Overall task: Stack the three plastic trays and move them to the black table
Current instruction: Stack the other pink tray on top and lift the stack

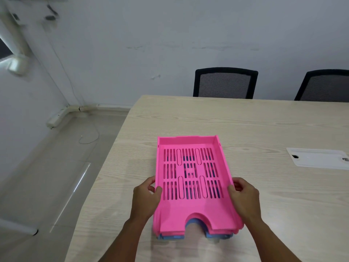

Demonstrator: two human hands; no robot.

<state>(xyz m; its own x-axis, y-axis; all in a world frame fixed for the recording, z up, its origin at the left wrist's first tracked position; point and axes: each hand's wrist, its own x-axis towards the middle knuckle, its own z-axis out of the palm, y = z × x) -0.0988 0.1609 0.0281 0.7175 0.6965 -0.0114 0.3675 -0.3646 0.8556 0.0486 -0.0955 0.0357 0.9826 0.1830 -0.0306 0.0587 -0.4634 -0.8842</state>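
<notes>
A pink slotted plastic tray (190,208) lies on top of a nested stack on the light wooden table (264,125). A second pink edge shows just under it at the front. A blue tray (215,235) sits at the bottom, peeking out along the front edge and through the slots. My left hand (145,197) grips the stack's left side wall, thumb over the rim. My right hand (243,197) grips the right side wall the same way. The black table is not in view.
Two black mesh office chairs (224,83) (324,86) stand behind the table's far edge. A white cable-port cover (319,159) is set into the tabletop at the right. The table's left edge (102,167) drops to a grey floor with a loose cable (90,137).
</notes>
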